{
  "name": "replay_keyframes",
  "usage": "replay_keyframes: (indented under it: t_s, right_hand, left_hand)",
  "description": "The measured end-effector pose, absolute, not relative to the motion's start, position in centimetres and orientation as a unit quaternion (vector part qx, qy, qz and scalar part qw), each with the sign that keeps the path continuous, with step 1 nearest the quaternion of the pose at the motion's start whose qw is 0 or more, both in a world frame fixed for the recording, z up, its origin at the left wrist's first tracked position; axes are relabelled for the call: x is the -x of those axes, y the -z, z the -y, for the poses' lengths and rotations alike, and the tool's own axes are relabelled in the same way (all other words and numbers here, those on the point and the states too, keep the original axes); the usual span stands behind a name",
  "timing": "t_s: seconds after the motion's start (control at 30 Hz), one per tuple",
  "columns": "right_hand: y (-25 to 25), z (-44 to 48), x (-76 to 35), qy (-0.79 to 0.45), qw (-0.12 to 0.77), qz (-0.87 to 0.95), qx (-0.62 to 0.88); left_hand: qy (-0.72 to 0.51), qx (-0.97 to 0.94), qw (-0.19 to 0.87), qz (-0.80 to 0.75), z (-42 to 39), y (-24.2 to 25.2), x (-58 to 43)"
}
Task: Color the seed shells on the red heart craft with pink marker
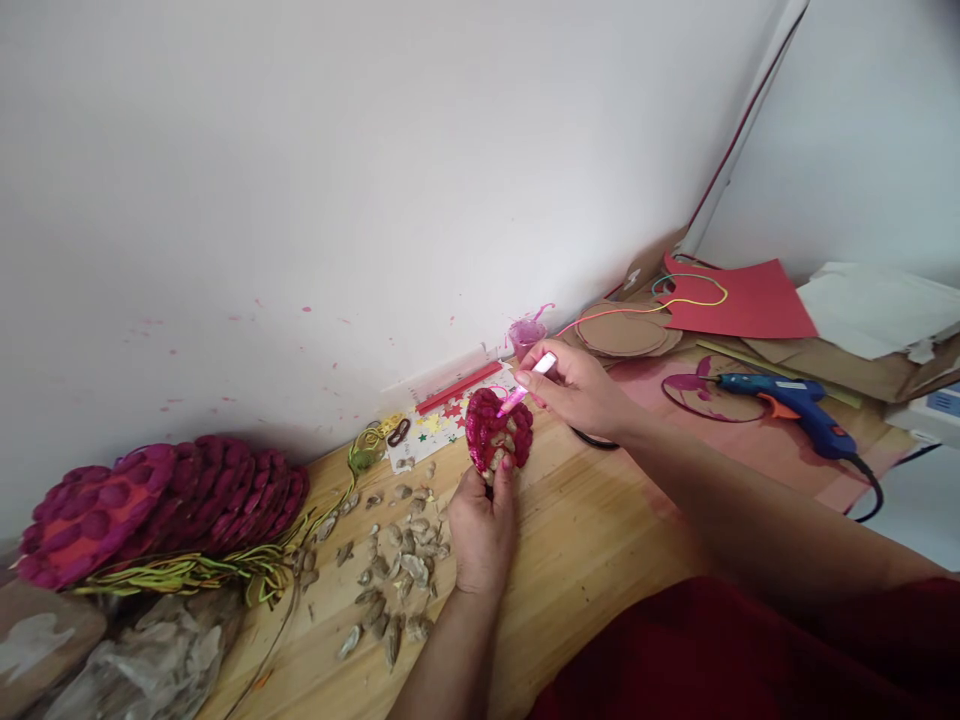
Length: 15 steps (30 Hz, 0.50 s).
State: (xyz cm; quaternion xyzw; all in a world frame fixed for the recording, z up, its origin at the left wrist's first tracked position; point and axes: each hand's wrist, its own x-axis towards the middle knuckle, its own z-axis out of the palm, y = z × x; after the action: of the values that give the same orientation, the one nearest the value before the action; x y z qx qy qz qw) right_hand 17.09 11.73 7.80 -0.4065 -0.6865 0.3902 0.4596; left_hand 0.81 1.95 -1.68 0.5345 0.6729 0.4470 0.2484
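Observation:
My left hand (484, 525) grips a heart-shaped craft piece (499, 437) by its lower end, above the wooden table. Peanut shells cover its face; most are wet magenta, while those in the lower middle are bare tan. Between the fingers of my right hand (574, 385) is a white-handled paintbrush (534, 380), its pink end touching the top of the heart. Behind the right hand stands a small clear cup (525, 335) stained with pink paint. Loose peanut shells (405, 560) lie scattered left of my left hand.
Magenta shell-covered discs (165, 500) lean in a row at left over yellow-green cords (195, 575). A blue glue gun (802, 405) lies at right near cardboard ovals (622, 330) and red paper (742, 300). A star-sticker sheet (442, 420) lies by the pink-spattered wall (300, 200).

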Motion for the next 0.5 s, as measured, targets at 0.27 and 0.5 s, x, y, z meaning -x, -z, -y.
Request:
replay_keyframes:
  t_s: [0.27,0.5]
  right_hand:
    - [-7.13,-11.84,-16.76,-0.419,0.484,0.663,0.388]
    - [-7.89,-11.28,-16.77,-0.361,0.455,0.689,0.435]
  left_hand:
    - [-0.447,-0.532,0.253,-0.673,-1.98,1.59,-0.83]
    - [-0.448,-0.531,0.250,-0.675,-1.96,1.52,-0.89]
